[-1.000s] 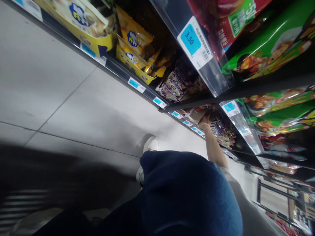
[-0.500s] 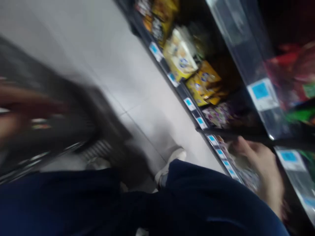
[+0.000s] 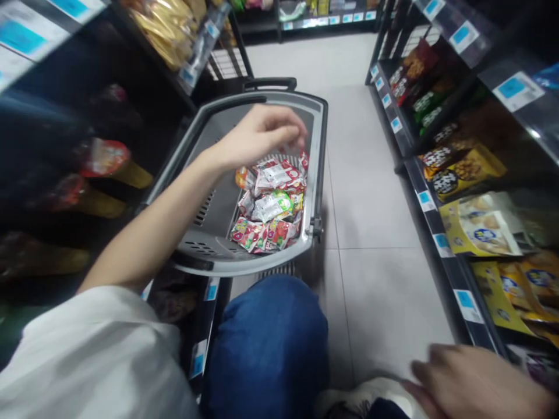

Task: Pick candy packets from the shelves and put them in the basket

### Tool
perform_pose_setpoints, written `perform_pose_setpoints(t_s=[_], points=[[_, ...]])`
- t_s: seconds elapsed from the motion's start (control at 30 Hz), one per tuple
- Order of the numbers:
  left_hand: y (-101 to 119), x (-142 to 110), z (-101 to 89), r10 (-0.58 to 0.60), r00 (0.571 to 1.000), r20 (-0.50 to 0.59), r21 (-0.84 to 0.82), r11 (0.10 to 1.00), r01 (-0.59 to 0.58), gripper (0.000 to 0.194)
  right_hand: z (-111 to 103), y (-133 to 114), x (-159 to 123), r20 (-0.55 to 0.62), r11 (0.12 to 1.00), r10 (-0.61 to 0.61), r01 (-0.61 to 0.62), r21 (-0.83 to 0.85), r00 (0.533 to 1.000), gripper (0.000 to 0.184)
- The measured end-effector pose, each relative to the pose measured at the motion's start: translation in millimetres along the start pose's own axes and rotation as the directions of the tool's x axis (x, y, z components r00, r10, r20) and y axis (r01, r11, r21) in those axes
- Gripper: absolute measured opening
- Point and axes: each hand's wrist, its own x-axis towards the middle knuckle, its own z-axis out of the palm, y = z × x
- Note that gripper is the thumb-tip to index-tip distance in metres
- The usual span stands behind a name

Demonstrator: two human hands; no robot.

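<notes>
My left hand hangs over a grey shopping basket, palm down with its fingers loosely bent and nothing visible in them. Below it, several small snack packets in red, white and green lie heaped in the basket. A red packet sits just under the fingertips, apparently in the basket. My right hand is low at the right, near the bottom shelf; motion smears its fingers, so whether it holds anything is unclear.
Yellow snack bags fill the low right shelf, its edge lined with price labels. Red-topped cups stand on the dark left shelf. My knee is close to the basket. Tiled floor runs between the shelves.
The view has swung from the floor and right shelf to the aisle and basket. My right hand has come out of the shelf; my left hand now shows plainly above the packets.
</notes>
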Motion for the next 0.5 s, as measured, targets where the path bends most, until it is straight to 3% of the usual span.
perform_pose_setpoints(t_s=[0.03,0.1,0.13,0.2,0.23,0.27,0.3,0.37,0.4,0.5], points=[[-12,-1,-7.6,-0.051,0.99,0.13,0.139,0.99,0.033,0.032,-3,-17,5,0.087,0.994,-0.1,0.104,-0.043,0.991,0.027],[-43,-6,-12.9,-0.192,0.905,0.379,0.394,0.919,0.03,0.035,1,-46,25,0.19,0.955,-0.273,0.289,-0.061,0.943,0.026],[-61,-11,-10.0,-0.272,0.846,0.458,0.484,0.875,0.02,0.036,8,-57,37,0.206,0.94,-0.321,0.338,-0.05,0.924,0.031],[-97,-24,5.8,-0.43,0.748,0.506,0.611,0.791,0.041,0.039,36,-65,61,0.234,0.932,-0.347,0.362,-0.026,0.908,0.037],[-114,-32,17.3,-0.517,0.699,0.495,0.665,0.743,0.079,0.041,55,-62,70,0.268,0.938,-0.329,0.346,-0.019,0.906,0.037],[-128,-41,30.2,-0.608,0.623,0.493,0.712,0.693,0.112,0.044,77,-56,77,0.28,0.948,-0.306,0.319,-0.001,0.91,0.037],[-141,-50,43.4,-0.688,0.511,0.516,0.745,0.655,0.129,0.047,100,-46,80,0.276,0.953,-0.3,0.301,0.04,0.913,0.041],[-157,-67,67.5,-0.748,0.357,0.559,0.755,0.637,0.153,0.045,144,-20,78,0.324,0.977,-0.21,0.214,0.024,0.923,0.046],[-162,-73,77.2,-0.756,0.303,0.581,0.749,0.641,0.164,0.044,162,-6,74,0.373,0.984,-0.16,0.175,-0.008,0.914,0.049],[-171,-83,95.7,-0.764,0.233,0.602,0.741,0.643,0.196,0.042,187,29,66,0.486,0.985,-0.052,0.124,-0.117,0.873,0.051]])
